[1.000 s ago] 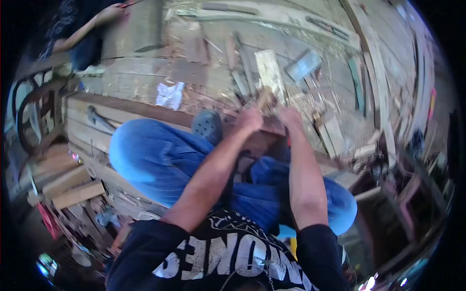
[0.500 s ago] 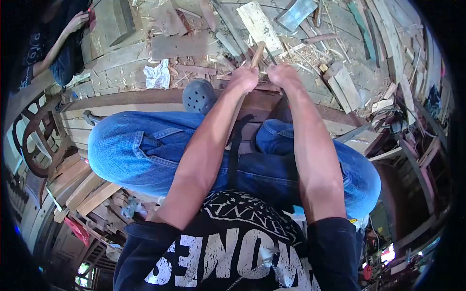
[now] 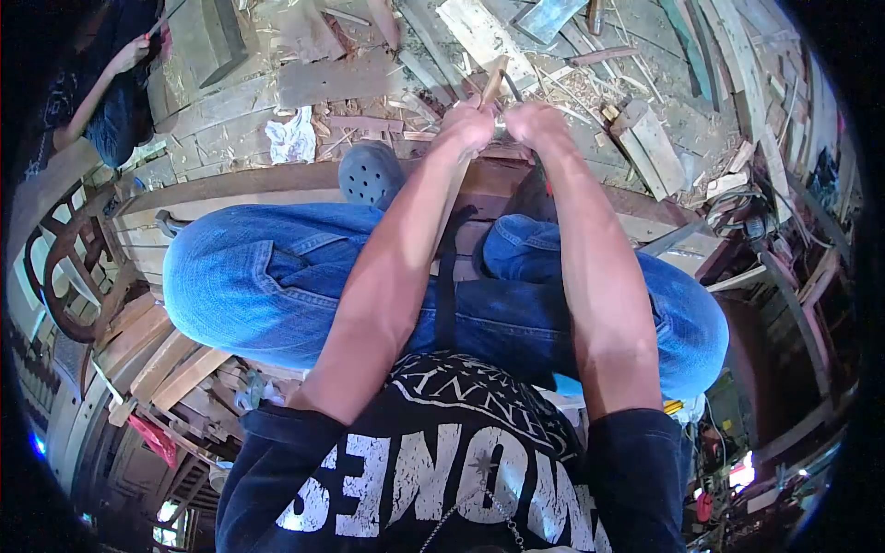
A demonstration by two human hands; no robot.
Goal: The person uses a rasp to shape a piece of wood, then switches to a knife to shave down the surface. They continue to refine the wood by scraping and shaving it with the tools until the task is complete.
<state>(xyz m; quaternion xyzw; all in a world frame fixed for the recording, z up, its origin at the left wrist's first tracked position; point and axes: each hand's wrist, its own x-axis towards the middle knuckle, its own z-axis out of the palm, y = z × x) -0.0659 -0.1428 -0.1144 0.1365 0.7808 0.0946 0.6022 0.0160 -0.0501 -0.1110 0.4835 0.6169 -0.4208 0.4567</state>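
My left hand (image 3: pixel 470 127) is closed around a narrow wooden stick (image 3: pixel 496 79), whose pale end sticks out beyond the fingers, pointing away from me. Close beside it, my right hand (image 3: pixel 536 125) is wrapped round a thin, dark, blade-like tool (image 3: pixel 513 87). Its narrow tip shows just right of the stick; the grip is hidden in the fist. Both arms reach forward over my crossed legs in blue jeans (image 3: pixel 267 286). Below the hands, a grey clog (image 3: pixel 371 173) with round holes is on my foot.
Wood shavings and offcuts litter the plank floor. A pale board (image 3: pixel 484 41) lies just beyond the hands, a wood block (image 3: pixel 648 152) to the right, and a crumpled white cloth (image 3: pixel 292 138) to the left. Another person's hand (image 3: pixel 129 55) is at upper left, holding something thin.
The view has shifted slightly. My hands stay close together, with the stick and dark tool still in them. The other person's hand has moved a little down and left in view.
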